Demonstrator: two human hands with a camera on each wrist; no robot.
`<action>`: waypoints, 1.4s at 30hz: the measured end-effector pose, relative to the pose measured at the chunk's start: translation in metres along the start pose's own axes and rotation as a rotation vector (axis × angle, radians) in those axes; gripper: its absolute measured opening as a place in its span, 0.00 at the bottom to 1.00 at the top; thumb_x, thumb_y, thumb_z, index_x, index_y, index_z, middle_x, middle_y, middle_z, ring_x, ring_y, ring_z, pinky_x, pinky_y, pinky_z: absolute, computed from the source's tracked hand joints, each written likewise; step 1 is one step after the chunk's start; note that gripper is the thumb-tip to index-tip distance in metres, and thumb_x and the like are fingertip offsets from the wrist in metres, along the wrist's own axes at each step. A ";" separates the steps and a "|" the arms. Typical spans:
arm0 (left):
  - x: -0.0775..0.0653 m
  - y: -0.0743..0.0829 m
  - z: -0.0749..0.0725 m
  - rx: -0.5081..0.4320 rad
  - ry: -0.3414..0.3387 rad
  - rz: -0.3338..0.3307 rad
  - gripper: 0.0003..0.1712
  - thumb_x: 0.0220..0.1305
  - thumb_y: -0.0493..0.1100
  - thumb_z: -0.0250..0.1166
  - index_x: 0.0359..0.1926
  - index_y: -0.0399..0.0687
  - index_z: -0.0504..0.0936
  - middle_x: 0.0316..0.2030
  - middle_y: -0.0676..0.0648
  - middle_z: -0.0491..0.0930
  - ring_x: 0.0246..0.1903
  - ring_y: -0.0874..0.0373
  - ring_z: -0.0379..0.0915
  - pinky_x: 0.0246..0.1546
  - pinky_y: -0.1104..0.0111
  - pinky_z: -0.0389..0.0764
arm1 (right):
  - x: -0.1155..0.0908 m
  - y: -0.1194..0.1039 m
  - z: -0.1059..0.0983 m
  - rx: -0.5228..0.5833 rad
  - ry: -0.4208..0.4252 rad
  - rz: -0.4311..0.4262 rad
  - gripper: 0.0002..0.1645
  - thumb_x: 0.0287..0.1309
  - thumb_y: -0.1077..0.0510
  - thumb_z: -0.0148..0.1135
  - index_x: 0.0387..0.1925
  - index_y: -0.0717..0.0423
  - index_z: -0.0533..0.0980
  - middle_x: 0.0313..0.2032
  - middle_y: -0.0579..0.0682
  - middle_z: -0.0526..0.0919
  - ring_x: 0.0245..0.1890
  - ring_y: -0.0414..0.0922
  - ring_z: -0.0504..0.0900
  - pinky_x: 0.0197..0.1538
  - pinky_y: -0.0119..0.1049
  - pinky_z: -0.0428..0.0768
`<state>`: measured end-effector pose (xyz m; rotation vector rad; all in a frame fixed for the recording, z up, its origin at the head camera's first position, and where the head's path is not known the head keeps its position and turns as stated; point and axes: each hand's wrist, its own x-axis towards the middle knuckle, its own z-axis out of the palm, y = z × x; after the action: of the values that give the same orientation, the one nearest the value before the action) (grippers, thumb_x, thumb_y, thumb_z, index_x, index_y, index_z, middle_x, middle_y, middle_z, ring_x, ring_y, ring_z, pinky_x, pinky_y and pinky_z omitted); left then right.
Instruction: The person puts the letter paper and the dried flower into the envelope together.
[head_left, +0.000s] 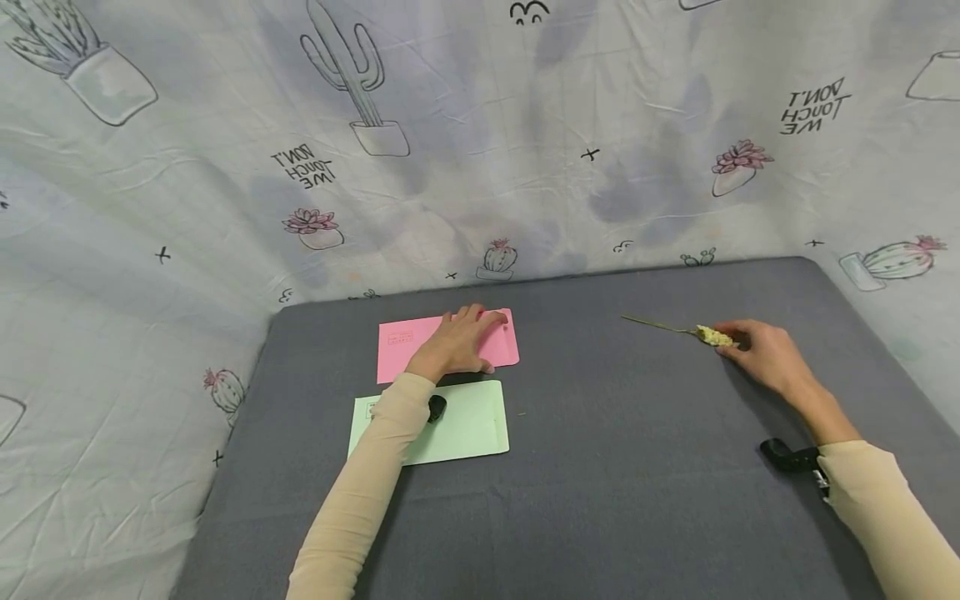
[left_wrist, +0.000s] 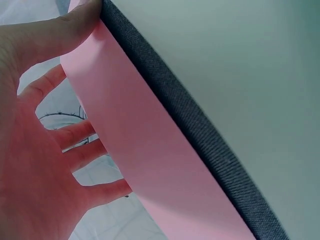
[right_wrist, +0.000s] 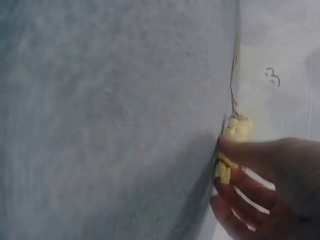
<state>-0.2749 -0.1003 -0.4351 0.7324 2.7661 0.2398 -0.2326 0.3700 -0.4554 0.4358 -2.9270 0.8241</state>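
My left hand [head_left: 455, 340] spreads across a pink envelope [left_wrist: 120, 105], its thumb at the near edge and its fingers reaching the far edge. Just nearer lies a light green envelope [head_left: 468, 421], partly covered by the left forearm. Over on the right, my right hand [head_left: 772, 354] pinches the yellow head of a dried flower [right_wrist: 237, 129] between thumb and fingers. The flower's thin stem [head_left: 652, 323] points left, away from the hand. Part of the flower head is hidden behind the thumb in the right wrist view.
Dark grey cloth [head_left: 585, 500] covers the table. A pale curtain [head_left: 525, 125] printed with cacti hangs behind the far edge and along both sides. One tiny stem scrap [head_left: 522, 413] lies right of the green envelope. Black wrist straps show at both sleeves.
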 end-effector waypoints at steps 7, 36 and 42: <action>-0.004 0.001 0.002 -0.010 -0.008 -0.028 0.49 0.49 0.54 0.76 0.70 0.61 0.63 0.66 0.40 0.63 0.65 0.45 0.60 0.67 0.43 0.56 | 0.009 -0.008 -0.001 -0.001 0.019 0.004 0.15 0.55 0.66 0.69 0.43 0.72 0.81 0.34 0.67 0.84 0.32 0.61 0.83 0.35 0.56 0.78; -0.010 0.014 0.005 0.013 0.008 -0.034 0.50 0.47 0.55 0.78 0.70 0.61 0.63 0.62 0.41 0.66 0.62 0.46 0.63 0.63 0.44 0.60 | 0.036 -0.054 0.028 0.396 -0.145 0.063 0.18 0.61 0.58 0.66 0.50 0.66 0.81 0.42 0.64 0.85 0.35 0.34 0.84 0.35 0.24 0.76; -0.012 0.018 0.006 0.019 0.012 -0.041 0.50 0.47 0.55 0.78 0.70 0.60 0.63 0.62 0.41 0.66 0.63 0.46 0.63 0.64 0.44 0.58 | 0.038 -0.061 0.032 0.382 -0.168 0.040 0.18 0.62 0.57 0.66 0.50 0.64 0.81 0.41 0.62 0.86 0.36 0.39 0.85 0.35 0.26 0.76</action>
<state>-0.2550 -0.0906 -0.4341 0.6806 2.7950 0.2101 -0.2509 0.2936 -0.4468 0.4919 -2.9307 1.4276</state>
